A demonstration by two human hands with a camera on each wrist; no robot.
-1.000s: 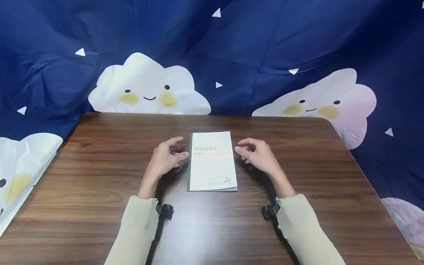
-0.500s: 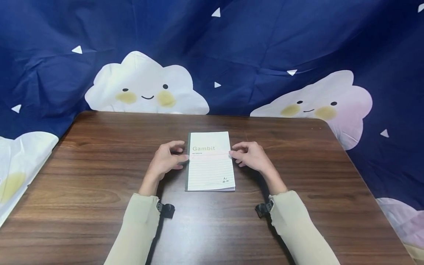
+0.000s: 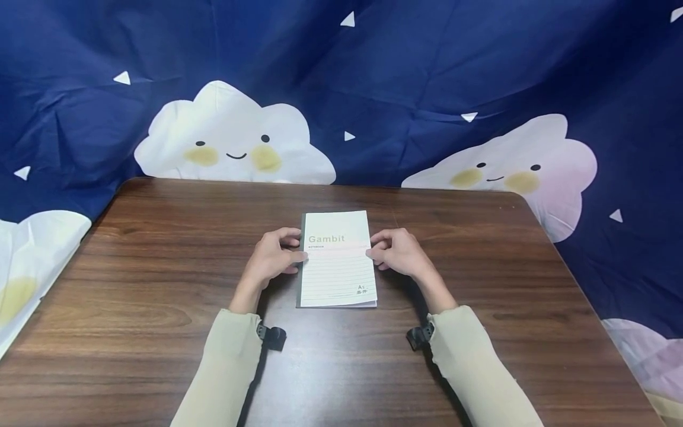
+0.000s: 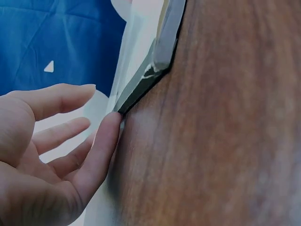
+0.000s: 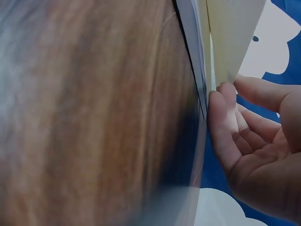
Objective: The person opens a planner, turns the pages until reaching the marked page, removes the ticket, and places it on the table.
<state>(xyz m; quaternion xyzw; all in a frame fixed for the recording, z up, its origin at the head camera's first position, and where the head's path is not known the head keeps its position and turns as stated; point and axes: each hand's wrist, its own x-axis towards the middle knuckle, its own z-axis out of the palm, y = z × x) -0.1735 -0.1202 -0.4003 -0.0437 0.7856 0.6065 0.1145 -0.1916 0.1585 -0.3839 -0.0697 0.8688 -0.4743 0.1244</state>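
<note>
A pale notebook [image 3: 333, 279] with "Gambit" on its cover and a dark spine [image 4: 138, 84] lies on the wooden table. To its left is my left hand [image 3: 271, 256]. One fingertip of that hand touches the spine in the left wrist view, while the thumb [image 4: 66, 99] stays apart above it. At the opposite long edge, my right hand [image 3: 399, 254] pinches the front cover between thumb and finger. The right wrist view shows this cover [image 5: 235, 35] slightly raised from the pages beneath, with the thumb [image 5: 258, 89] at its edge.
Brown wood grain covers the table [image 3: 171, 249], which has rounded far corners. Behind it hangs a dark blue cloth [image 3: 373, 71] printed with white clouds and triangles. A black wrist camera [image 3: 274, 338] is strapped near the left sleeve, another camera [image 3: 418, 338] near the right.
The right hand has moved left, from beside the notebook onto its right edge. My left hand has come in slightly to the spine. The notebook still lies flat on the table.
</note>
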